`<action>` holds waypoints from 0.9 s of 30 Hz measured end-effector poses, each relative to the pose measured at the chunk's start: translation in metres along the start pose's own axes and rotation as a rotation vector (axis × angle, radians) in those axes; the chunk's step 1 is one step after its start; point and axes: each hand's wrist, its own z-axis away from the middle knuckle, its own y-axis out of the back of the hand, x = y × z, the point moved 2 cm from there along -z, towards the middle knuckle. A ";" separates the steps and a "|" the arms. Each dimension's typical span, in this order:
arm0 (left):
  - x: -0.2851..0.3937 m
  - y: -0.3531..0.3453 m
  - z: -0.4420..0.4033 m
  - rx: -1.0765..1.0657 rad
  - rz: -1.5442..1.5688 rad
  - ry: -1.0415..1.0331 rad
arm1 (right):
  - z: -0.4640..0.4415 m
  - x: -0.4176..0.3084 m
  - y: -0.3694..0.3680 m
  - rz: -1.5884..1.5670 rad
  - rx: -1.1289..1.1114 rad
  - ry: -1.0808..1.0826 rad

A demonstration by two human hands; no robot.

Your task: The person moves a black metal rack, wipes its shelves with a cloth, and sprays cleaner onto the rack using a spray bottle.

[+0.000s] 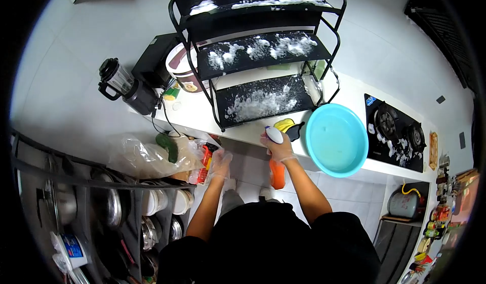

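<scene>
My right hand point(282, 148), in a clear plastic glove, is wrapped round the neck of an orange spray bottle point(276, 174) with a white and purple spray head point(274, 135). My left hand point(220, 164), also gloved, hangs in front of the counter with its fingers loosely apart and nothing in it. Ahead stands a black three-tier rack point(263, 54) with white foam point(266, 104) spread over every shelf. A yellow and black cloth point(289, 128) lies on the counter just beyond the spray bottle. Beside it sits a light-blue basin point(337, 141) holding water.
A foam-spotted gas stove point(395, 132) is at the right. Behind the rack's left side are a rice cooker point(187, 66) and a blender point(126, 86). At lower left, a plastic bag with a cucumber point(167, 147) rests above a shelf of pots point(109, 203).
</scene>
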 end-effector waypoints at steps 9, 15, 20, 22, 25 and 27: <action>0.173 -0.004 -0.047 -0.555 0.126 -0.225 | 0.014 -0.038 -0.044 -0.460 -0.257 0.026; 0.232 0.014 -0.045 -0.783 0.285 -0.657 | 0.020 -0.060 -0.087 -0.562 -0.288 -0.014; 0.239 0.041 -0.060 -0.820 0.234 -0.802 | 0.028 -0.089 -0.116 -0.400 -0.243 0.050; 0.242 0.050 -0.065 -0.839 0.203 -0.894 | 0.031 -0.094 -0.125 -0.346 -0.207 0.089; 0.251 0.061 -0.070 -0.783 0.134 -1.136 | 0.034 -0.099 -0.129 -0.393 -0.247 0.034; 0.262 0.069 -0.072 -0.744 0.087 -1.233 | 0.036 -0.111 -0.141 -0.445 -0.217 0.047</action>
